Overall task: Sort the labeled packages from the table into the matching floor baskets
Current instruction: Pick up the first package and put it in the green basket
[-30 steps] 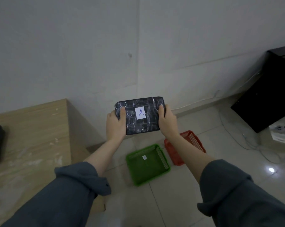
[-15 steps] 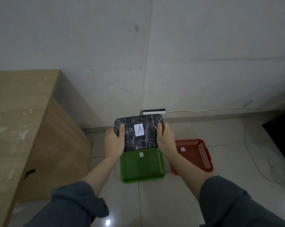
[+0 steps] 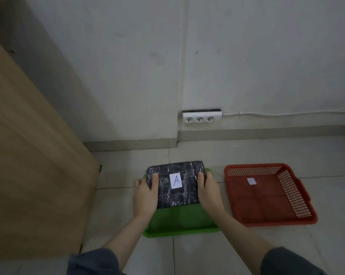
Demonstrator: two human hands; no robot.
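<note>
A black plastic-wrapped package with a white label marked "A" is held over the far half of the green basket on the floor. My left hand grips its left end and my right hand grips its right end. I cannot tell whether the package touches the basket. To the right of it, the red basket holds only a small white label on its bottom. The green basket's own label is hidden under the package.
The wooden side panel of the table stands close on the left. A white power strip with a cable is fixed low on the wall behind the baskets. Pale floor tiles surround the baskets.
Both hands have lowered the package from chest height down to the green basket. The view has tilted down and closer to the floor, and the tabletop has left the view.
</note>
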